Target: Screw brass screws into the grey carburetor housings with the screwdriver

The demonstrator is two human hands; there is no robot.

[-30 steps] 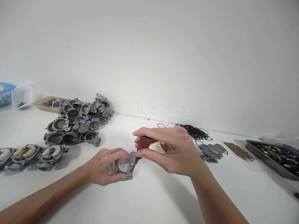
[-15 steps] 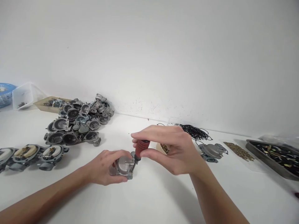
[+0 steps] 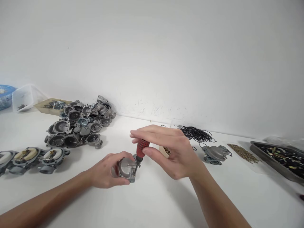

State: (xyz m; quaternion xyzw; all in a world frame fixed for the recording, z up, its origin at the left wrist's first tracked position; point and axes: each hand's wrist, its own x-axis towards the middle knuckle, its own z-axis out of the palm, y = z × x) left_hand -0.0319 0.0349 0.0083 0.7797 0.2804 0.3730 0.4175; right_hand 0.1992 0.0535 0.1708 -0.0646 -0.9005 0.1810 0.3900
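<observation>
A grey metal carburetor (image 3: 125, 167) with a rounded bowl facing up is gripped around its left side by my left hand (image 3: 109, 171). My right hand (image 3: 169, 150) pinches the red handle of a screwdriver (image 3: 143, 147) between thumb and fingers. The screwdriver leans slightly, and its dark shaft reaches down to the near right corner of the carburetor. Whatever the tip touches there is too small to make out. Behind the right hand, a small round container (image 3: 165, 150) of brass-coloured pieces is partly hidden.
On the left lie a heap of metal bowls (image 3: 71, 126) and a row of open carburetors (image 3: 51, 156) with floats. To the right are black rubber rings (image 3: 197, 133), another carburetor (image 3: 215, 153), a pile of brass screws (image 3: 242, 152) and a dark tray (image 3: 273, 161) of small parts.
My right hand has shifted slightly left and its fingers have straightened over the screwdriver's handle, which has turned. My left hand and the carburetor stay in place.
</observation>
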